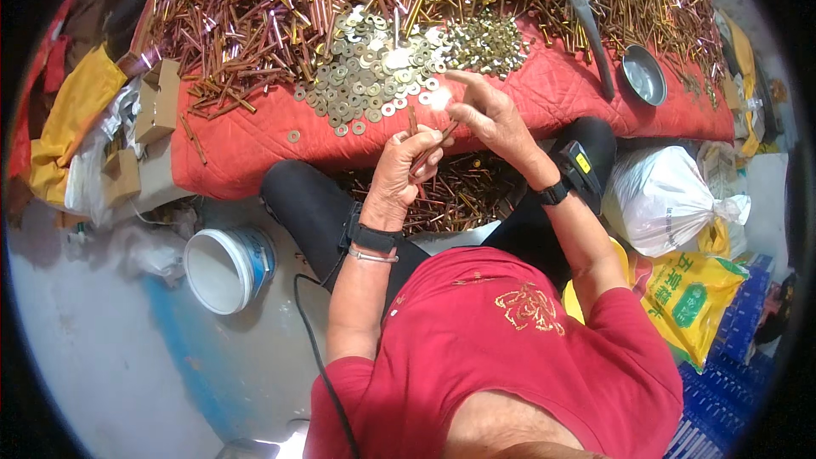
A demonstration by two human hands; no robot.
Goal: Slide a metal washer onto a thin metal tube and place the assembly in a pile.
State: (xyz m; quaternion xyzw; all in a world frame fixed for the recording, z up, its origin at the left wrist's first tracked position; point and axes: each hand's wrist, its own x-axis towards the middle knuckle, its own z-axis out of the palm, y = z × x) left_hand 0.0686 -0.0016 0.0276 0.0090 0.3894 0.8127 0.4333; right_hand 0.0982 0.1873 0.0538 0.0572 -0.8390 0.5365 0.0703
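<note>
My left hand (408, 161) is closed round a few slim copper-coloured metal rods (414, 119), whose ends stick out past the fingers. Just to its right is my right hand (495, 119), with index finger and thumb apart. The tip of one held rod reaches close to the right thumb; whether they touch I cannot tell. Beyond both hands, a spread of flat metal washers (365, 68) lies on the red quilted cover (246, 140). Beside the washers sits a heap of small nuts (486, 42).
Large piles of copper-coloured rods (246, 17) cover the far side. More rods (459, 191) lie between my legs. A round metal bowl (643, 76) and dark-handled tool (592, 38) rest at right. A white bucket (223, 268) stands left, a white sack (667, 200) right.
</note>
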